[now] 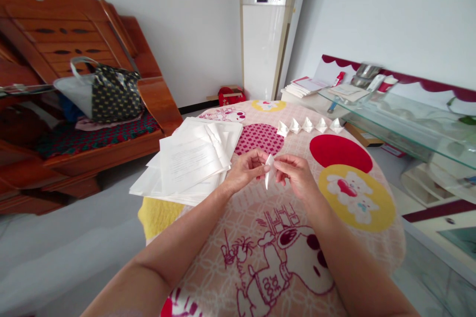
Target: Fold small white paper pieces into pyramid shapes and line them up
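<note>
Between my two hands, above the middle of the table, is a small folded piece of white paper [268, 172], held upright with its narrow edge toward me. My left hand [250, 167] pinches it from the left with thumb and fingers. From the other side, my right hand [294, 171] grips it near the top with thumb and forefinger. Beyond my hands, several folded white paper boats [307, 125] stand in a row. To the left lies a loose stack of white paper sheets [189, 163], some printed, with a torn, creased strip on top.
The round table wears a patterned cloth [223, 218] with cartoon figures. A glass-topped cabinet [409, 114] at the right carries papers, metal bowls [366, 74] and a cup. Left stands a wooden bench [74, 168] with a dotted bag [116, 91]. A tall white air conditioner [264, 39] is behind.
</note>
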A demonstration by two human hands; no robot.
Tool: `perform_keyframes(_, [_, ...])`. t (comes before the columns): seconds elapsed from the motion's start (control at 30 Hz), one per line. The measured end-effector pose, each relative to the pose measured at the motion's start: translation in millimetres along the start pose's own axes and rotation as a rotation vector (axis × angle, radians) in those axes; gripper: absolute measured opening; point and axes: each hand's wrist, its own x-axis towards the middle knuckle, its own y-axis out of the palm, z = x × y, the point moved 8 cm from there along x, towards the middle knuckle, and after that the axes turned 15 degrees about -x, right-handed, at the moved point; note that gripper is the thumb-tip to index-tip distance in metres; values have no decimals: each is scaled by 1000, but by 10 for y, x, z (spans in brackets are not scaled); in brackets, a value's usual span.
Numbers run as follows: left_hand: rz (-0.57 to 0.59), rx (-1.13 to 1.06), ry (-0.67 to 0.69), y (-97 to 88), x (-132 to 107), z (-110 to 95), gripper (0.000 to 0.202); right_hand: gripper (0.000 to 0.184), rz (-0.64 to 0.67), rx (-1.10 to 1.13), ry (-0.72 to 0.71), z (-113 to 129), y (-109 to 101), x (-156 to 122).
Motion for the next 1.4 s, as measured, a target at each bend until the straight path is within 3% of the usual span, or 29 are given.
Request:
perform_keyframes(0.27, [40, 85, 18, 167, -43, -35, 39, 21, 28, -36, -13, 111, -14, -39])
perform_keyframes(0.43, [4, 103, 53, 140, -60, -37, 37, 22, 31, -44, -21, 98, -19, -33])
perform_keyframes(0.6, [-28, 267, 92, 120, -84, -63, 34, 27, -7, -117, -66, 132, -31, -40])
perform_keyframes(1.07, [-96, 620, 160, 138, -133, -149, 22, 13, -76, -291, -122, 177, -35, -31])
perform_keyframes(1.4, [-111, 650, 188, 134, -136, -174, 16, 12, -70, -333, -135, 140, -53, -19])
